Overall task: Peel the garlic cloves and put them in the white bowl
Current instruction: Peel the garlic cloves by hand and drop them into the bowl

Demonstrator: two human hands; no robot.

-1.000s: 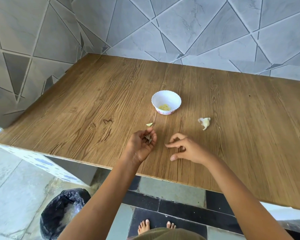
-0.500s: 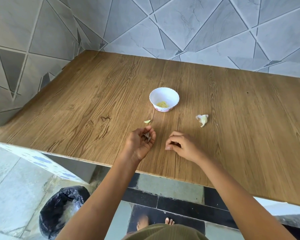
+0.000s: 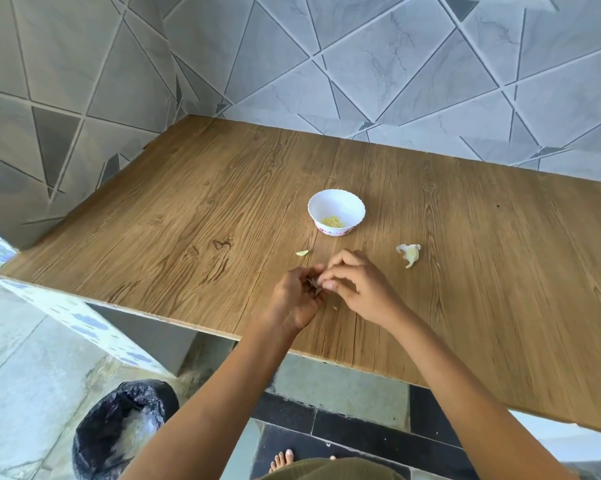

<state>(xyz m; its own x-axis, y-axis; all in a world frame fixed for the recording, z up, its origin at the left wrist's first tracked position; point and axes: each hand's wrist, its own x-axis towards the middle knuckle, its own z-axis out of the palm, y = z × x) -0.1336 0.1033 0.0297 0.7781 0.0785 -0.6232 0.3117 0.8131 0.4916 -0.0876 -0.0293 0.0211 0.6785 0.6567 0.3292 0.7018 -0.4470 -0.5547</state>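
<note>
Bowl: white bowl [image 3: 357,206] stands on the wooden tabletop [image 3: 188,220], a little way out from the tiled wall [image 3: 413,81].
Peeled garlic [image 3: 333,221]: pale yellow pieces, lying inside the white bowl at its bottom.
Garlic clove [image 3: 410,254]: with loose white skin, on the tabletop to the front-right of the white bowl, apart from it.
Small piece [image 3: 302,252]: pale green-yellow, just in front-left of the white bowl.
Left hand [image 3: 297,299]: in front of the white bowl, palm up, fingers curled around dark peel scraps [image 3: 313,285].
Right hand [image 3: 358,289]: touching the left hand, thumb and fingertips pinching the same peel scraps.
Bin [image 3: 119,431]: lined with a black bag, on the floor, far front-left of the white bowl.
</note>
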